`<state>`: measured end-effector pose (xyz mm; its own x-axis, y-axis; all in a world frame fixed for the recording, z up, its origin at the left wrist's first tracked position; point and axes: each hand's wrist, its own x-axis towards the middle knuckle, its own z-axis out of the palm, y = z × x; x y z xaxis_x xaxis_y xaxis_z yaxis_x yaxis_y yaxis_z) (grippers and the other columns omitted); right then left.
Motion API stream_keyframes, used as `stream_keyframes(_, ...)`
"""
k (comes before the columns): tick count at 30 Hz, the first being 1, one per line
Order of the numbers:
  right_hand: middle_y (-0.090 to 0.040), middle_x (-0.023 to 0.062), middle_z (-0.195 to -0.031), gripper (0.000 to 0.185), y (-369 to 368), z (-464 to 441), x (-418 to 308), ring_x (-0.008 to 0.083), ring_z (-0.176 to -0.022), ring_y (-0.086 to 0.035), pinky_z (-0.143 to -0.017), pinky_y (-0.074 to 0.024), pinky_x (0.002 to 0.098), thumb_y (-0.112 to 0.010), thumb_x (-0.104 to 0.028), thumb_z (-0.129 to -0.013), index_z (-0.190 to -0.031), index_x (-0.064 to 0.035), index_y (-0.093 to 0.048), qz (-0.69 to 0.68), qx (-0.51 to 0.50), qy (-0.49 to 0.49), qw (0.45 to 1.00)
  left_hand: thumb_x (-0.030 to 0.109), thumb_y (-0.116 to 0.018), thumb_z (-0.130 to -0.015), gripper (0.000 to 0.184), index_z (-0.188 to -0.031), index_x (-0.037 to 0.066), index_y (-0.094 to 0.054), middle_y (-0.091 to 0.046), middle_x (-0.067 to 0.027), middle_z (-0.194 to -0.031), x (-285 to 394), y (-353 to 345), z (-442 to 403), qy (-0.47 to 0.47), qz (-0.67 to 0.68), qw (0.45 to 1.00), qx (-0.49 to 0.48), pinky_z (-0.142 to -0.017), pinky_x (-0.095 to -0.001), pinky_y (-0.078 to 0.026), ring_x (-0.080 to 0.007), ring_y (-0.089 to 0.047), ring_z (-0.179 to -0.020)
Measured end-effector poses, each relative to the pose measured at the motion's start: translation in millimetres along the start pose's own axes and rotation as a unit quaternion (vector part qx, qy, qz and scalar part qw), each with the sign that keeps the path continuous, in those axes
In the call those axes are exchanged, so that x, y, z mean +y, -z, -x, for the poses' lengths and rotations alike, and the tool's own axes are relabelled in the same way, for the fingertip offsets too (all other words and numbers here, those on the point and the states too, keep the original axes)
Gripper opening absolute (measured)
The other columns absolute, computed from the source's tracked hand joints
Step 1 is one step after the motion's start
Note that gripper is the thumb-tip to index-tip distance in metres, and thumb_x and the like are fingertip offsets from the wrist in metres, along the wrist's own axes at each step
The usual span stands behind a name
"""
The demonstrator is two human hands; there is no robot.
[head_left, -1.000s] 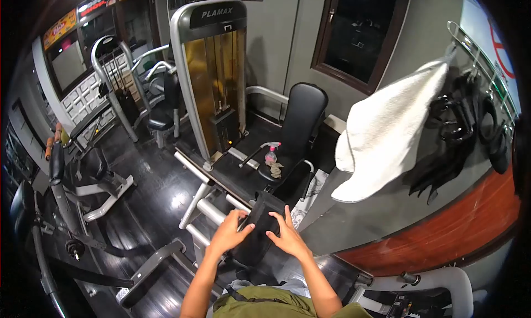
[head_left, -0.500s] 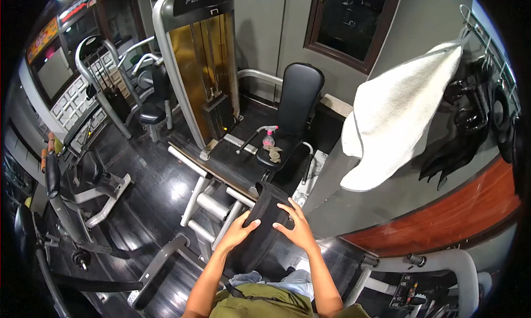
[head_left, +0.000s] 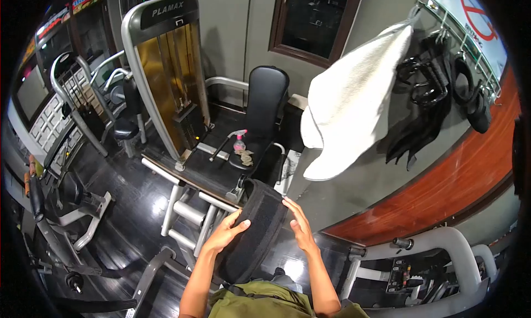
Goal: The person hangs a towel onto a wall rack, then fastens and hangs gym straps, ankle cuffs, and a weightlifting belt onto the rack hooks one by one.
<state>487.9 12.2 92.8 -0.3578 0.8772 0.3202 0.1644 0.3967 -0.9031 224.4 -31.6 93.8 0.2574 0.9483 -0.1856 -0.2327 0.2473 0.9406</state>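
Note:
A wide black fabric belt [head_left: 255, 221], curled at its top end, hangs in front of my green shirt. On its left edge, my left hand [head_left: 224, 233] holds it with the thumb across the front and the other fingers partly hidden along the edge. My right hand [head_left: 301, 225] is open at the right side. Its stretched fingertips reach the belt's upper right edge, while the thumb and palm stay apart from it.
A weight-stack machine [head_left: 166, 69] with a black seat stands ahead, a pink spray bottle [head_left: 239, 144] and a cloth [head_left: 243, 158] on the seat. A white towel [head_left: 354, 97] and black straps [head_left: 423, 97] hang from a wall rack. Grey machine frames [head_left: 442, 246] flank both sides.
The view has swung right, so the room sits further left. My right hand has drawn off the belt's face to its right edge. The belt's front shows more fully.

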Motion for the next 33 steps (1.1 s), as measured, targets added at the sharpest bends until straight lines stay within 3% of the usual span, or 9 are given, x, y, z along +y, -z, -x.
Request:
stream_keyframes(4, -0.044, 0.0162, -0.153, 0.081, 18, 7, -8, 0.0323, -0.145, -0.037, -0.121, -0.0250, 0.0446, -0.049, -0.069, -0.094, -0.145, -0.0068, -0.051, 0.017, 0.034, -0.009, 0.999, 0.029, -0.072, -0.095, 0.083, -0.152, -0.012, -0.027, -0.046, -0.0164, -0.150, 11, -17, -2, 0.011, 0.005, 1.000, 0.011, -0.114, -0.0317, -0.034, -0.0201, -0.046, -0.135)
stream_keyframes(7, -0.048, 0.0158, -0.149, 0.077, 37, 12, -5, 0.0326, -0.143, -0.040, -0.119, -0.0285, 0.0453, -0.069, -0.057, -0.087, -0.143, -0.0068, -0.053, -0.006, 0.062, -0.004, 0.998, 0.028, -0.074, -0.094, 0.084, -0.152, -0.011, -0.029, -0.047, -0.0159, -0.149, 13, -26, -6, 0.013, -0.001, 1.000, 0.004, -0.114, -0.0320, -0.034, -0.0195, -0.047, -0.134)
stream_keyframes(9, -0.053, 0.0155, -0.144, 0.073, 53, 14, -3, 0.0321, -0.139, -0.046, -0.116, -0.0358, 0.0445, -0.084, -0.034, -0.080, -0.141, -0.0081, -0.055, 0.065, 0.072, 0.031, 0.995, 0.026, -0.074, -0.093, 0.078, -0.151, -0.008, -0.035, -0.052, -0.0129, -0.145, 19, -35, -6, -0.006, 0.003, 1.000, 0.004, -0.112, -0.0317, -0.036, -0.0182, -0.051, -0.130)
stream_keyframes(12, -0.056, 0.0149, -0.138, 0.076, 69, 14, 16, 0.0310, -0.132, -0.053, -0.110, -0.0427, 0.0422, -0.089, -0.015, -0.072, -0.140, -0.0093, -0.056, 0.076, 0.100, -0.030, 0.992, 0.025, -0.073, -0.093, 0.070, -0.148, -0.005, -0.042, -0.056, -0.0096, -0.141, 51, -60, -1, -0.036, 0.042, 0.998, -0.023, -0.110, -0.0305, -0.037, -0.0175, -0.053, -0.127)
stream_keyframes(16, -0.058, 0.0109, -0.138, 0.068, 91, 24, 63, 0.0265, -0.127, -0.057, -0.104, -0.0470, 0.0376, -0.085, -0.021, -0.080, -0.139, -0.0070, -0.056, -0.002, 0.102, -0.155, 0.983, 0.028, -0.075, -0.090, 0.070, -0.146, -0.003, -0.046, -0.059, -0.0088, -0.137, 72, -73, -5, -0.100, 0.103, 0.988, -0.059, -0.109, -0.0302, -0.038, -0.0176, -0.054, -0.126)
stream_keyframes(18, -0.065, 0.0103, -0.127, 0.063, 98, 35, 91, 0.0238, -0.119, -0.062, -0.100, -0.0493, 0.0348, -0.083, -0.028, -0.083, -0.137, -0.0049, -0.059, 0.018, 0.117, -0.135, 0.984, 0.031, -0.076, -0.088, 0.075, -0.146, -0.004, -0.045, -0.058, -0.0102, -0.138, 87, -82, -9, -0.108, 0.100, 0.987, -0.064, -0.110, -0.0308, -0.037, -0.0184, -0.054, -0.127)
stream_keyframes(23, -0.074, 0.0109, -0.092, 0.052, 109, 67, 128, 0.0214, -0.089, -0.071, -0.082, -0.0538, 0.0325, -0.075, -0.045, -0.090, -0.121, -0.0036, -0.070, 0.028, 0.081, -0.347, 0.934, 0.026, -0.080, -0.081, 0.086, -0.149, -0.006, -0.038, -0.054, -0.0122, -0.142, 106, -96, -23, -0.153, 0.097, 0.981, -0.063, -0.113, -0.0310, -0.034, -0.0205, -0.051, -0.131)
stream_keyframes(26, -0.069, 0.0095, -0.072, 0.047, 117, 79, 135, 0.0137, -0.066, -0.060, -0.065, -0.0511, 0.0353, -0.075, -0.042, -0.091, -0.101, 0.0034, -0.071, 0.114, 0.140, -0.312, 0.933, 0.017, -0.086, -0.065, 0.103, -0.151, -0.007, -0.034, -0.050, -0.0132, -0.147, 107, -87, -23, -0.178, 0.077, 0.977, -0.091, -0.116, -0.0316, -0.030, -0.0226, -0.048, -0.136)
stream_keyframes(33, -0.074, 0.0175, -0.086, 0.057, 153, 63, 106, 0.0261, -0.083, -0.073, -0.077, -0.0534, 0.0386, -0.068, -0.053, -0.092, -0.106, 0.0020, -0.072, 0.142, 0.194, -0.274, 0.931, 0.001, -0.089, -0.062, 0.105, -0.151, -0.005, -0.034, -0.049, -0.0113, -0.146, 54, -74, -13, -0.164, 0.095, 0.980, -0.065, -0.115, -0.0338, -0.033, -0.0216, -0.046, -0.136)
